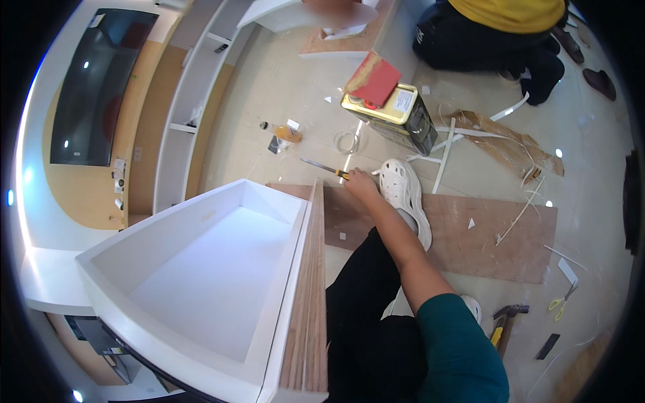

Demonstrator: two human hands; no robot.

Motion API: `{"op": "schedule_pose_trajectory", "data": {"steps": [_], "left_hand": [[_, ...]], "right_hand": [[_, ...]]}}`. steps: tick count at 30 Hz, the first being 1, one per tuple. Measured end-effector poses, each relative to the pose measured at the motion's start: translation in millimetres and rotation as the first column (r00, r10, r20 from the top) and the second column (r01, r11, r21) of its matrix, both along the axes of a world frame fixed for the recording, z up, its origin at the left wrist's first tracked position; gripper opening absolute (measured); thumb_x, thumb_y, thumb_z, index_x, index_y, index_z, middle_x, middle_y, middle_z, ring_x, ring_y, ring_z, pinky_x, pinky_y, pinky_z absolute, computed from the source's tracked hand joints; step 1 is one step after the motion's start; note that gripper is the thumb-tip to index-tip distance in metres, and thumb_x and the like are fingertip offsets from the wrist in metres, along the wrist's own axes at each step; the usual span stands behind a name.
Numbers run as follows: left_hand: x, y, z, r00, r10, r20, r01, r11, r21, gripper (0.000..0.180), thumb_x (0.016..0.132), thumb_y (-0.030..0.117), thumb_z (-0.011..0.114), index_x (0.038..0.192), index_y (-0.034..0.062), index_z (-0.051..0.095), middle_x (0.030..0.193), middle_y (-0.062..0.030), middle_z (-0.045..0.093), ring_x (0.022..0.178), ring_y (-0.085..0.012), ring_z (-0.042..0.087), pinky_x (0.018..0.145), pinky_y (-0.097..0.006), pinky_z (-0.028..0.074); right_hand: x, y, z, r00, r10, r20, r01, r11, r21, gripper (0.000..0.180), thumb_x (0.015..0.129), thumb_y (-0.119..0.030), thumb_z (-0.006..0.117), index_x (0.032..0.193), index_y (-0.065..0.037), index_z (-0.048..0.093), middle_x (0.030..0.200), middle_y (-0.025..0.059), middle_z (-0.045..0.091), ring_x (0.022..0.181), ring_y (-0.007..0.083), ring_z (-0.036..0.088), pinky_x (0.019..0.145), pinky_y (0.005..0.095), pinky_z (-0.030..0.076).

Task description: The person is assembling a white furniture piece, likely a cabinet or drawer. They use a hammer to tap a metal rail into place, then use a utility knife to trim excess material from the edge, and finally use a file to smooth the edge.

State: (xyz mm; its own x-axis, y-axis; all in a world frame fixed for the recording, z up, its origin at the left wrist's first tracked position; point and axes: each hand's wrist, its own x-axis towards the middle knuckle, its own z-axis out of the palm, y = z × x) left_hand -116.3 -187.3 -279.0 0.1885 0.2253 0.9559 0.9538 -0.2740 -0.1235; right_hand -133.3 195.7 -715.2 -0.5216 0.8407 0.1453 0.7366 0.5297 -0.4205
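My right hand (pixel 363 185) reaches forward past my shoe, its fingers closed on the end of a yellow-and-black handle. The handle belongs to a screwdriver (pixel 322 167) with a long metal shaft, which points left, low over the floor. My left hand does not show. Left of my legs stands a large white drawer-like box (pixel 201 269) with raised sides and a curved front. A panel with a bare wood-grain edge (pixel 307 295) runs along the box's right side, close to my legs.
A brown board (pixel 490 235) lies under my white clog (pixel 402 191). Beyond are a metal can (pixel 416 127) with a red block (pixel 376 79), an orange bottle (pixel 289 133) and a tape roll (pixel 347 142). Right lie scissors (pixel 559 305) and a hammer (pixel 500 326). Another person (pixel 484 40) kneels far right.
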Motion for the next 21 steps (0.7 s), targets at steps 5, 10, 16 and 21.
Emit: {"op": "schedule_pose_trajectory", "data": {"steps": [5, 10, 16, 21], "left_hand": [[-3, -24, -8, 0.999, 0.006, 0.047, -0.006, 1.000, -0.004, 0.044, 0.100, 0.048, 0.043, 0.125, 0.0129, 0.039, 0.099, -0.0135, 0.044, 0.086, -0.0259, 0.049, 0.072, -0.040, 0.043], [-2, -41, -22, 0.991, -0.052, 0.127, 0.058, 0.997, -0.047, 0.044, 0.100, 0.049, 0.043, 0.126, 0.0136, 0.038, 0.098, -0.0135, 0.044, 0.086, -0.0259, 0.048, 0.071, -0.040, 0.042], [17, -22, -47, 0.925, -0.285, 0.251, 0.320, 0.941, -0.109, 0.042, 0.101, 0.052, 0.039, 0.126, 0.0182, 0.035, 0.098, -0.0128, 0.042, 0.083, -0.0250, 0.044, 0.070, -0.041, 0.039], [10, -39, -52, 0.949, -0.288, 0.128, 0.309, 0.930, -0.199, 0.035, 0.101, 0.052, 0.037, 0.124, 0.0248, 0.039, 0.103, -0.0113, 0.044, 0.088, -0.0254, 0.046, 0.073, -0.042, 0.040]], "right_hand": [[59, -31, 83, 0.953, -0.163, -0.254, 0.145, 0.985, -0.090, 0.038, 0.090, -0.016, 0.053, 0.126, -0.005, 0.050, 0.098, 0.0193, 0.062, 0.101, 0.0381, 0.059, 0.079, 0.0460, 0.053], [163, -102, 176, 0.791, -0.363, -0.492, 0.123, 0.883, -0.454, 0.035, 0.092, -0.012, 0.047, 0.124, 0.001, 0.045, 0.103, 0.0285, 0.061, 0.101, 0.0451, 0.057, 0.088, 0.0515, 0.046], [292, -283, 263, 0.420, -0.494, -0.761, 0.273, 0.869, -0.413, 0.046, 0.089, -0.006, 0.043, 0.136, -0.003, 0.042, 0.107, 0.0203, 0.056, 0.088, 0.0254, 0.061, 0.080, 0.0383, 0.049], [321, -322, 313, 0.063, -0.731, -0.680, 0.046, 0.683, -0.729, 0.039, 0.102, -0.023, 0.044, 0.136, -0.005, 0.043, 0.069, 0.0025, 0.050, 0.060, 0.0105, 0.052, 0.063, 0.0265, 0.046]]}}
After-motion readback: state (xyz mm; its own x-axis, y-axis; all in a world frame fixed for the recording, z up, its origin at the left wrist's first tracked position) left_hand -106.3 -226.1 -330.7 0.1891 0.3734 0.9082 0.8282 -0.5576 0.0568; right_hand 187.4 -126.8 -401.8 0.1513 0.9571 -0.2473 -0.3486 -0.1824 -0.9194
